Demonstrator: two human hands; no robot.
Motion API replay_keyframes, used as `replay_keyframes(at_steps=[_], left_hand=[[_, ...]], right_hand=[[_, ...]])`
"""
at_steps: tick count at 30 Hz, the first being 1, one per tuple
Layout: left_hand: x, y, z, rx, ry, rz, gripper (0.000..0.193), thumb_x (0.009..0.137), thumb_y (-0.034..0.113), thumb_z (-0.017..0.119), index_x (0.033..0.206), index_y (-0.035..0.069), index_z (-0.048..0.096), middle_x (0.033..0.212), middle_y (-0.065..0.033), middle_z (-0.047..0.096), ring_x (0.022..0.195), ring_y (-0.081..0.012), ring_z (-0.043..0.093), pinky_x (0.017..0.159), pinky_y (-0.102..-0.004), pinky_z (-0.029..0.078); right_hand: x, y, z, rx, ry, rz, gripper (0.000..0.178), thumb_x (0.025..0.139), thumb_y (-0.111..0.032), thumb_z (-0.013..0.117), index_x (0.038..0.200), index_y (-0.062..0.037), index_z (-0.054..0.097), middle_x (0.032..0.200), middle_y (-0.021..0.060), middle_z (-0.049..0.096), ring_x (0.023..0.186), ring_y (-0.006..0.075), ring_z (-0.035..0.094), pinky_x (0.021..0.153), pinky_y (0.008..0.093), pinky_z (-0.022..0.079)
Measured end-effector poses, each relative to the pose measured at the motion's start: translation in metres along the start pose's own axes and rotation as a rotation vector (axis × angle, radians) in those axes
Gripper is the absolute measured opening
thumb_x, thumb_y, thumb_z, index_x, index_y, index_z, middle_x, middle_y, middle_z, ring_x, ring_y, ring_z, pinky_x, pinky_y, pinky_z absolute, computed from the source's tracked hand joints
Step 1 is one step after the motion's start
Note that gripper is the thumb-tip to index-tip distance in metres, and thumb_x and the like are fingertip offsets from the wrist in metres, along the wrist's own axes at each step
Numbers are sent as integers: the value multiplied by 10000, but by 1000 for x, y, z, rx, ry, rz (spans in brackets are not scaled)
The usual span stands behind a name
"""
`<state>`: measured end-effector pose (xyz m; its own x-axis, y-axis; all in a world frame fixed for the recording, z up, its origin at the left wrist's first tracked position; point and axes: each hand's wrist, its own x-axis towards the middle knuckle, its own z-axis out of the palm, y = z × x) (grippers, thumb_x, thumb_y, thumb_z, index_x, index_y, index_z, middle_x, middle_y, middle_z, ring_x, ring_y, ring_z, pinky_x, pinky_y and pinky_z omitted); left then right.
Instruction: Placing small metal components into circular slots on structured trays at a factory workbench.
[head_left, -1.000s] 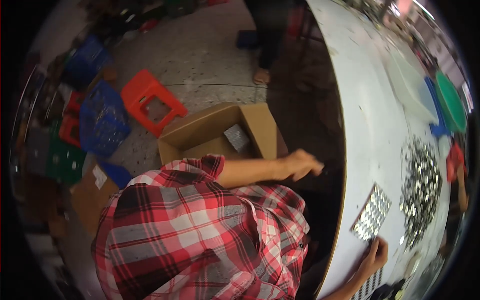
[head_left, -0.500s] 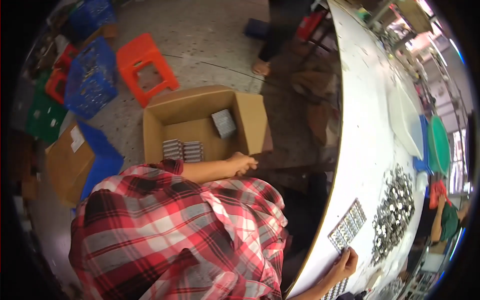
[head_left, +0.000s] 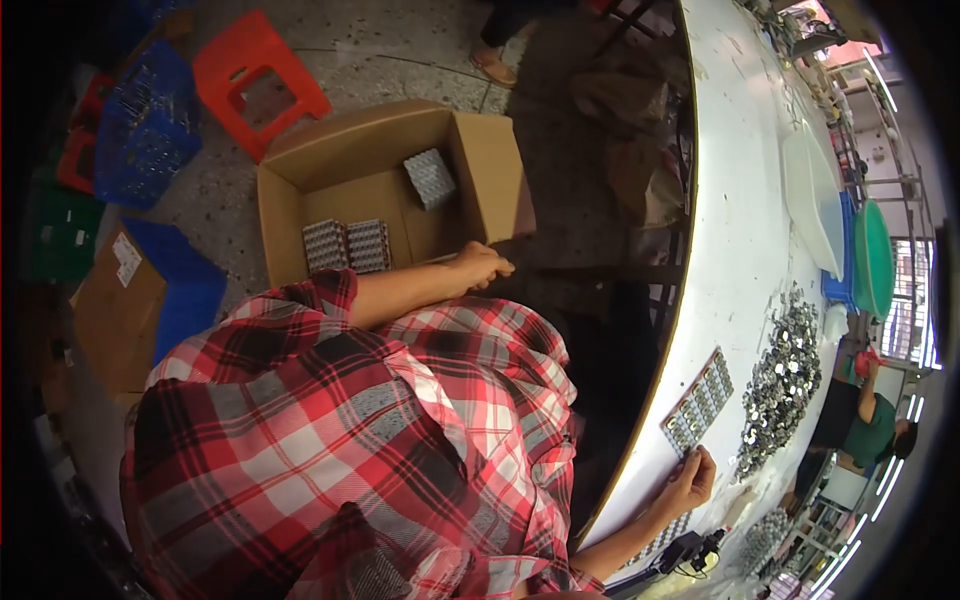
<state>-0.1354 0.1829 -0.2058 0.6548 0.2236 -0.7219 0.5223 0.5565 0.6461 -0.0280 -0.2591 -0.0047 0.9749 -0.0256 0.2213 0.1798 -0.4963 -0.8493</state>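
Observation:
My left hand (head_left: pixel 480 266) is closed, its fingers curled beside the near right corner of an open cardboard box (head_left: pixel 490 180); anything in it is hidden. On the white table (head_left: pixel 730 250), my right hand (head_left: pixel 690 482) has thumb and fingers pinched together at the near end of a flat rectangular grid of small silvery parts (head_left: pixel 700 402). Whatever sits between those fingertips is too small to make out. Right of the grid lies a loose heap of small shiny metal pieces (head_left: pixel 782 385). A further grid shows partly behind my right wrist.
Inside the box are several grey gridded blocks (head_left: pixel 430 180). Left of it stand a red plastic stool (head_left: pixel 262 85), a blue crate (head_left: pixel 150 130) and another carton (head_left: pixel 118 310). A white tub (head_left: pixel 812 200) and green basin (head_left: pixel 873 260) line the table's far side. Beyond, another person (head_left: pixel 870 430) works.
The whole view has shifted, with box and stool now higher and further left. Both hands keep nearly the same places beside the box and at the grid.

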Motion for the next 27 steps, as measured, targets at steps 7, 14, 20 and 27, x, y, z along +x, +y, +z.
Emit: replay_keyframes(at_steps=[7,14,20,27], left_hand=[[4,-12,-15,-45,60,-15,199,849,215,754,806,27,708,577,22,485,459,-81,408,400,-281,271],[71,-63,-15,349,252,623,238,799,243,771,782,25,676,697,-112,697,642,-260,685,582,-430,533],[-5,-128,-120,1020,271,395,386,814,459,733,921,89,714,763,-177,692,749,-378,694,672,-509,529],[-10,-208,-175,1021,356,330,380,802,479,720,932,122,735,846,-166,711,821,-363,694,750,-523,523]], right_hand=[[-3,-5,-3,-57,-6,2,118,995,-106,668,1064,-34,729,834,-27,659,580,12,435,478,169,289],[-5,-9,-11,-202,114,62,309,997,-187,665,1192,54,677,1108,112,693,991,191,610,879,305,508],[3,3,-14,-264,28,-35,308,962,-228,731,1023,74,731,927,141,721,786,202,613,663,334,521],[0,8,-23,-248,-34,30,329,976,-256,719,1079,56,727,962,135,722,804,196,606,676,324,512]])
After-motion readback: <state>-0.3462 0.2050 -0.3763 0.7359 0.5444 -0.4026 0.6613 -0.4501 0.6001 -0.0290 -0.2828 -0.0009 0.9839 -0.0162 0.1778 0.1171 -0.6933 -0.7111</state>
